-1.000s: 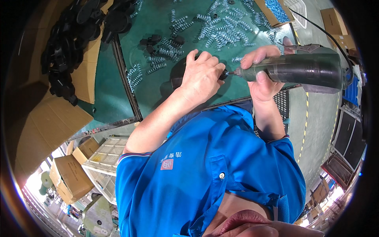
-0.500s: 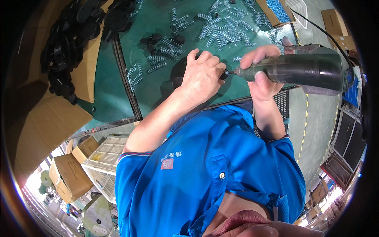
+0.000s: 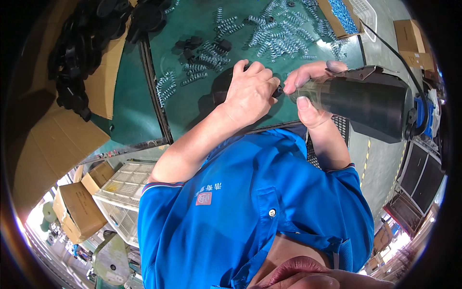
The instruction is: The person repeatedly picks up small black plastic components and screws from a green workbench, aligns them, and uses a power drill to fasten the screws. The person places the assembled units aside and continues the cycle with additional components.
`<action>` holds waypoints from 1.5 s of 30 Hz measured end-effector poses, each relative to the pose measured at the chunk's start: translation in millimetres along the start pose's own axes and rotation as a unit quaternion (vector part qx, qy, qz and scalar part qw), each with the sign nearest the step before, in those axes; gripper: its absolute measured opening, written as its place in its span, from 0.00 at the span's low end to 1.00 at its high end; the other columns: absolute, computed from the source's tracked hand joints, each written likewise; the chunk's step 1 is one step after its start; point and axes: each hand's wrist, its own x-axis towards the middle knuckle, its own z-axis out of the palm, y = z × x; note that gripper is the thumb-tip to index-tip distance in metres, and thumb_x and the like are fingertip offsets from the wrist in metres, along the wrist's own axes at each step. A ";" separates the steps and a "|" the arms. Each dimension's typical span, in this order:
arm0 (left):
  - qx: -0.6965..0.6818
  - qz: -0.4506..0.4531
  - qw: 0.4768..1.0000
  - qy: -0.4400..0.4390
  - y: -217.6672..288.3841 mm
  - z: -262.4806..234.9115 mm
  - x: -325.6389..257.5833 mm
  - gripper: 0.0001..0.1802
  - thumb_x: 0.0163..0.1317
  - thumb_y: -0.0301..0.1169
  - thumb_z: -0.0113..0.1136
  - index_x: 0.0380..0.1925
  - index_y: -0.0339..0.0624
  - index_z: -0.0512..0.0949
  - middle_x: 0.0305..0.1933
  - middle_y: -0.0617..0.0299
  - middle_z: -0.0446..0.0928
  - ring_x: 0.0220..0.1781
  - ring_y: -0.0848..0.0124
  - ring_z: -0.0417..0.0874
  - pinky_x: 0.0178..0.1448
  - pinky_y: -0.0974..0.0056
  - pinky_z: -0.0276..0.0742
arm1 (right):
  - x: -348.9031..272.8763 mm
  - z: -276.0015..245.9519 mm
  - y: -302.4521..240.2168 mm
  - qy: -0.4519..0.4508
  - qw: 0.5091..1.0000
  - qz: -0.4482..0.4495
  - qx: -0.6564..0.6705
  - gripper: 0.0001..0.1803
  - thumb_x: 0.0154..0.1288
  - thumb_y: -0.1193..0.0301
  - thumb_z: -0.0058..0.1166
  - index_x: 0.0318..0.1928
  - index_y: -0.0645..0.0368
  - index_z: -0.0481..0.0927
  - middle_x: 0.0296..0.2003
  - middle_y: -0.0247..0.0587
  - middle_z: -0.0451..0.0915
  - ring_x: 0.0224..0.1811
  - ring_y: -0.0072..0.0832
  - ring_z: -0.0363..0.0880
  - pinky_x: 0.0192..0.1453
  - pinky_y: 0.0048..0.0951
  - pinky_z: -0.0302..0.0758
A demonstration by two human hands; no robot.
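Observation:
My left hand (image 3: 252, 94) is closed around a dark plastic part (image 3: 220, 90), mostly hidden beneath the palm and held over the green table. From the right, my right hand (image 3: 313, 78) grips an electric screwdriver (image 3: 368, 103) with a dark barrel, lying nearly level. Its nose meets the part's right end at my left fingertips; the bit and any screw there are hidden. Beyond the hands lie many loose metal coil springs (image 3: 279, 36). Several small black pieces (image 3: 190, 44) sit among springs to the left.
At the far left, a cardboard box (image 3: 103, 86) holds black plastic parts (image 3: 72, 94). Blue-coloured small items fill a carton (image 3: 341, 18) at the far right. A black cable (image 3: 397, 53) runs to the screwdriver. White crates (image 3: 122, 195) stand below the table's left side.
The screwdriver has moved left, its nose now right against the dark part and its rear end lower. My right hand moved left with it; my left hand stays nearly in place.

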 end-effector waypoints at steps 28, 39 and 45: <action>-0.863 -0.290 0.345 -0.228 41.9 23.6 17.8 0.26 0.69 0.45 0.58 0.58 0.36 0.74 0.56 0.41 0.77 0.56 0.52 0.83 0.56 0.47 0.83 | 29.4 -146.8 3.7 -0.083 0.784 0.124 -0.603 0.28 0.64 0.58 0.60 0.61 0.57 0.73 0.49 0.46 0.80 0.53 0.42 0.79 0.55 0.41 0.77; -0.488 -0.014 0.801 -0.346 159.4 80.3 65.9 0.29 0.65 0.40 0.61 0.62 0.33 0.73 0.59 0.48 0.80 0.62 0.62 0.80 0.66 0.60 0.73 | 98.0 -211.7 2.7 -0.172 0.636 0.237 -0.714 0.14 0.62 0.65 0.58 0.47 0.53 0.83 0.44 0.50 0.83 0.47 0.44 0.84 0.48 0.45 0.80; -0.381 0.051 0.895 -0.226 101.6 38.7 24.9 0.18 0.62 0.36 0.64 0.48 0.36 0.81 0.43 0.49 0.84 0.46 0.54 0.86 0.53 0.56 0.80 | 83.1 -236.5 120.3 -0.154 0.697 0.186 -0.675 0.13 0.58 0.69 0.62 0.44 0.54 0.84 0.39 0.47 0.85 0.46 0.45 0.84 0.49 0.44 0.79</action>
